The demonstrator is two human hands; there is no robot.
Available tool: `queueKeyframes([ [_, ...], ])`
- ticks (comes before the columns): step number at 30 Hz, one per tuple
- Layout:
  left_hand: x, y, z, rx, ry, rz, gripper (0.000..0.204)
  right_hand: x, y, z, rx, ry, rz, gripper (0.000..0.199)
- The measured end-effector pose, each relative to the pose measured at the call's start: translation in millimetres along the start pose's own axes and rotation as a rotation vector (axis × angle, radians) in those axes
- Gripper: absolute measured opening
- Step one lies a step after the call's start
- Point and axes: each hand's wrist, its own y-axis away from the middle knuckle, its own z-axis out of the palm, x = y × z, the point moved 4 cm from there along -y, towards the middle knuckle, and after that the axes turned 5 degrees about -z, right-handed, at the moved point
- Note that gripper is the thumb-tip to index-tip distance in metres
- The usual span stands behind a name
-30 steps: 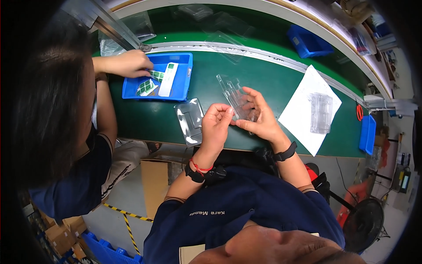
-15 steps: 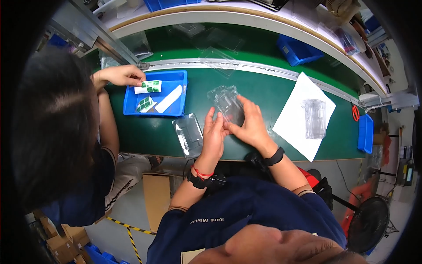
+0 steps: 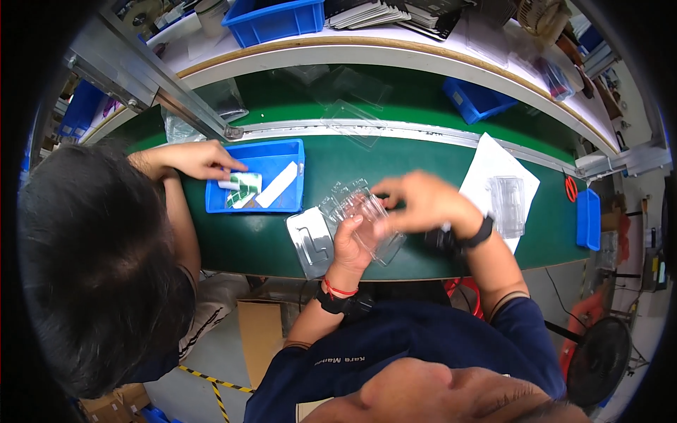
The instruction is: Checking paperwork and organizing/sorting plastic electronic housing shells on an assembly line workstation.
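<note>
My left hand [image 3: 355, 243] grips a clear plastic tray [image 3: 345, 203] with moulded ridges, thumb on its near face, raised over the green table. Blurred by motion, my right hand [image 3: 427, 203] is at the tray's right side with its fingers bent; whether they touch it I cannot tell. Just left of my left hand, a clear plastic cover [image 3: 310, 243] lies on the table. Farther right, another clear moulded tray [image 3: 506, 206] rests on a white sheet [image 3: 483, 166].
A co-worker's hand [image 3: 203, 161] reaches into a blue bin [image 3: 300, 190] holding green-and-white label sheets [image 3: 247, 185] and a white strip. A clear sheet [image 3: 352, 123] lies across the metal rail. Red scissors [image 3: 570, 187] and a blue bin [image 3: 588, 218] sit at the right edge.
My right hand has come off the tray's far end and swung right, now blurred. The tray has tilted in my left hand. The co-worker's hand has lowered the label sheet into the bin.
</note>
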Motion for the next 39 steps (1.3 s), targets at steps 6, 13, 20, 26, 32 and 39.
queueKeyframes([
  [6, -4.9, -2.2, -6.7, -0.011, -0.052, -0.074, 0.068, 131.5, -122.9, -74.4, 0.548, 0.509, 0.361, 0.06],
  [13, -7.9, 0.9, -8.3, -0.006, -0.079, -0.074, 0.07, 152.3, -130.4, -74.6, 0.364, 0.533, 0.459, 0.076],
  [20, -2.9, -0.5, -5.2, -0.01, -0.111, -0.022, 0.071, 32.2, -27.9, -36.4, 0.718, 0.507, 0.028, 0.075],
  [26, 4.0, -2.1, -1.4, -0.111, -0.112, 0.092, 0.076, -8.4, 26.1, 24.6, 0.528, 0.025, 0.098, 0.077],
  [32, -14.6, 8.1, 18.6, -0.218, -0.066, 0.054, 0.075, -12.7, 51.3, 69.3, 0.542, -0.205, 0.133, 0.087],
  [39, -20.4, 21.2, 27.9, -0.233, 0.059, -0.062, 0.075, -31.6, 65.1, 79.6, 0.484, 0.033, 0.009, 0.112],
])
